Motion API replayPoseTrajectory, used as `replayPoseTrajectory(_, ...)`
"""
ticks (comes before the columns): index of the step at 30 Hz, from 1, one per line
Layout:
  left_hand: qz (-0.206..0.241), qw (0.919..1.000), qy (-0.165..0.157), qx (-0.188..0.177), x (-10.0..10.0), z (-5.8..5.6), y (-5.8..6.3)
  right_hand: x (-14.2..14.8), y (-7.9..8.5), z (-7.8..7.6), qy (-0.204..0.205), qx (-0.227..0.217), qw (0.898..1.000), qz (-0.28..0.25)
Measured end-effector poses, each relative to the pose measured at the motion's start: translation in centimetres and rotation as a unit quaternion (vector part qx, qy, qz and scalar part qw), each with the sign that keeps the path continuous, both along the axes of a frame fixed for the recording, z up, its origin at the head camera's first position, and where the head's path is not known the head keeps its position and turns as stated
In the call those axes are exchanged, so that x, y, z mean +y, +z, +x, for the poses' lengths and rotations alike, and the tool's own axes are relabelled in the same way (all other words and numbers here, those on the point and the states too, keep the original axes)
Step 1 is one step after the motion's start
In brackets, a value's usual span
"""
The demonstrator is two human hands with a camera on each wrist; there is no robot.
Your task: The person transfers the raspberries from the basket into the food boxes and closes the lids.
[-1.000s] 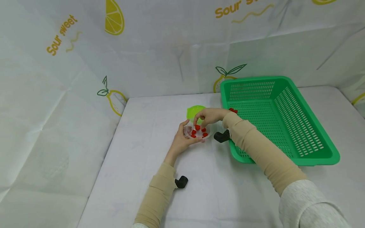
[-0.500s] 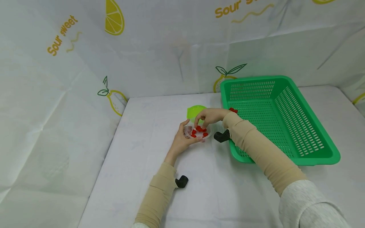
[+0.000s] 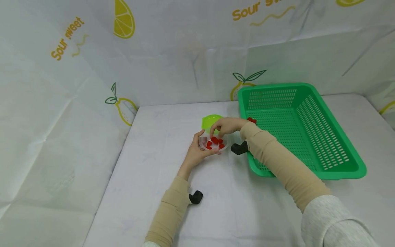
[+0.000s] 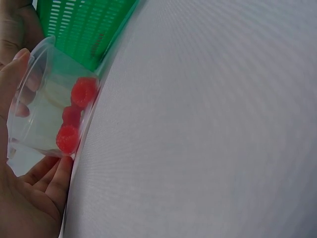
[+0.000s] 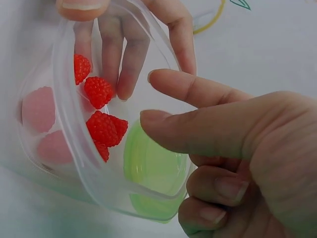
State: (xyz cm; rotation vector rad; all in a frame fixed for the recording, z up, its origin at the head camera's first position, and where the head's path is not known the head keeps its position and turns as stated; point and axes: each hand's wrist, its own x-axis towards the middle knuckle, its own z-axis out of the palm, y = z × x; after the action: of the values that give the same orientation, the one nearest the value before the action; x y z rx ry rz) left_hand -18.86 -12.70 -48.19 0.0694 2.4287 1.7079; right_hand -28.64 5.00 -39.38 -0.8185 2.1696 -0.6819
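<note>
My left hand point(image 3: 195, 151) grips a clear plastic tub point(image 4: 42, 116) from its left side, thumb at the near rim and other fingers around the far side. Several red raspberries point(image 5: 99, 91) lie on the tub's bottom, some touching each other. Over the opening hovers my right hand point(image 3: 228, 126). In the right wrist view its thumb and index finger point(image 5: 198, 91) point into the tub with a gap between them and nothing held; the other fingers are bent. A lime-green lid point(image 3: 210, 120) lies just behind the tub, partly covered by the right hand.
A large green perforated basket point(image 3: 339, 127) stands to the right, beneath my right forearm. Small red pieces point(image 3: 252, 120) show inside its left edge by the right wrist. The white cloth-covered table point(image 3: 160, 137) meets a lemon-print backdrop point(image 3: 185, 51) behind.
A raspberry under my right fingertips has come up against its neighbours, and the fingers now sit slightly off it. The left hand and tub have stayed in place.
</note>
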Motion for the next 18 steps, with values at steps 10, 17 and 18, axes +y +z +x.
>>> replayPoseTrajectory(10,-0.008,0.9999,0.001,-0.007,0.1,0.3,0.0,0.2,0.1,0.1,0.011,-0.002,1.000,0.011)
replayPoseTrajectory(17,-0.003,1.0000,0.003,-0.003,0.0,0.1,-0.2,0.7,1.7,0.4,0.001,0.019,1.000,-0.017)
replayPoseTrajectory(18,-0.001,1.0000,0.003,-0.004,0.0,0.1,-0.2,0.9,2.0,0.5,-0.004,0.026,0.999,-0.025)
